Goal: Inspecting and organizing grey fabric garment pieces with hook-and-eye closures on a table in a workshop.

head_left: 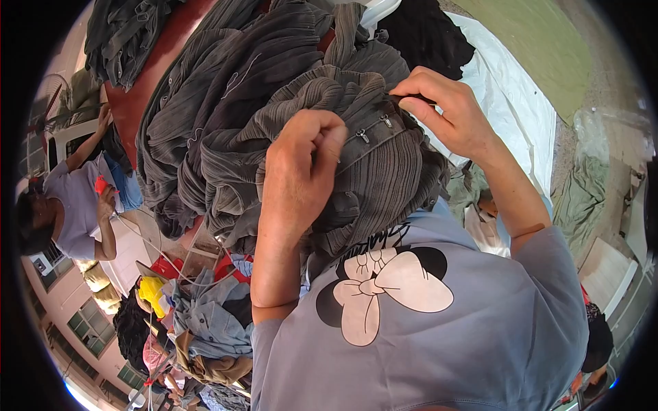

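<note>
A dark grey ribbed garment, its cloth like corduroy, lies bunched up in front of me. Two small metal hooks or clasps show along a band on it, between my hands. My left hand is closed over the band's left end, fingers curled in a pinch. Whatever those fingers hold is hidden behind them. At the band's right end, my right hand pinches a dark edge of the garment between thumb and forefinger.
More dark ribbed garments are heaped to the left on a red surface. A black cloth and white sheeting lie at right. Another person works at far left. Denim clothes are piled at lower left.
</note>
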Tool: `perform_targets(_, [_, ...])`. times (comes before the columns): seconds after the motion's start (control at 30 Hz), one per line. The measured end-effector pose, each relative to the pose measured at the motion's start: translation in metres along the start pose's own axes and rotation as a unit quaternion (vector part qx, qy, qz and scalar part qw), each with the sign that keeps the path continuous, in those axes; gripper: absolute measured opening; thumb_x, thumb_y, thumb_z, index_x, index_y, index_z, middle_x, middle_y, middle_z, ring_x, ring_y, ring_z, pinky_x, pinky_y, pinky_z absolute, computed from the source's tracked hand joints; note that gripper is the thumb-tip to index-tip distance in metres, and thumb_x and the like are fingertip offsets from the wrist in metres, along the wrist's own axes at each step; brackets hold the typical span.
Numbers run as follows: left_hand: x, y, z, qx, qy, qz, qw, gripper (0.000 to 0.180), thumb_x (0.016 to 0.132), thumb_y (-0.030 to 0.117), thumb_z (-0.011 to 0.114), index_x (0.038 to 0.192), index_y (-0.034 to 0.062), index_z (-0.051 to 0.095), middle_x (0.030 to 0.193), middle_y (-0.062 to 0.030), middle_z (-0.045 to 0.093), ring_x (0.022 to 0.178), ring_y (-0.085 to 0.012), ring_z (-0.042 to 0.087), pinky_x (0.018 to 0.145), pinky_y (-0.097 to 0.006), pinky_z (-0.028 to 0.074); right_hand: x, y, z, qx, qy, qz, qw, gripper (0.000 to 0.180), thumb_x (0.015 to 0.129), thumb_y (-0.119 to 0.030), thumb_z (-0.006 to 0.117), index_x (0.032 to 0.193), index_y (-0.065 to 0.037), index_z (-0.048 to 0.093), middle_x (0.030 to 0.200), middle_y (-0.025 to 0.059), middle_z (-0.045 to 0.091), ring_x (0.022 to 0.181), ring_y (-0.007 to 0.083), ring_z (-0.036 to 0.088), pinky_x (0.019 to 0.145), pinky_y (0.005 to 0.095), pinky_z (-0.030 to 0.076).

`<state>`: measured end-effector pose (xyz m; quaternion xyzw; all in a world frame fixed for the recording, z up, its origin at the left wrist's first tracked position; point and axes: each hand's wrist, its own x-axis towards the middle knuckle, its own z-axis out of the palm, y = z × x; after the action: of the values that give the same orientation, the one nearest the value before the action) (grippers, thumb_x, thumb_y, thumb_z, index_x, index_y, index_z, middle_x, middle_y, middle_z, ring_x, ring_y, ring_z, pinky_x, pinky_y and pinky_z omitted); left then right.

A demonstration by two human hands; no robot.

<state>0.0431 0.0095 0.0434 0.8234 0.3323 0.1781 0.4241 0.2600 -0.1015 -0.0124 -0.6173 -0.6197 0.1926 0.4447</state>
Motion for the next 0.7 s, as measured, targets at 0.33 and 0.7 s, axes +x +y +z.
perform_targets(0.33, [-0.009, -0.013, 0.002, 0.026, 0.025, 0.002, 0.999, 0.003, 0.095, 0.002, 0.060, 0.098, 0.0013, 0.059, 0.086, -0.0102, 0.064, 0.075, -0.0203, 0.062, 0.071, -0.032, 0.050, -0.008, -0.011, 0.015, 0.099, -0.003, 0.043, 0.994, 0.019, 0.096, -0.008, 0.059, 0.111, 0.003, 0.064, 0.096, 0.0107, 0.062, 0.085, 0.0205, 0.062, 0.078, 0.0297, 0.049])
perform_targets(0.7, [-0.013, -0.024, -0.004, -0.207, 0.060, -0.052, 0.975, 0.009, 0.104, 0.006, 0.051, 0.104, -0.0018, 0.055, 0.091, -0.0083, 0.068, 0.080, -0.0099, 0.060, 0.077, -0.024, 0.050, -0.020, -0.004, 0.008, 0.024, -0.008, 0.041, 0.999, 0.016, 0.092, -0.005, 0.064, 0.106, 0.002, 0.066, 0.090, 0.0110, 0.063, 0.078, 0.0221, 0.063, 0.068, 0.0305, 0.049])
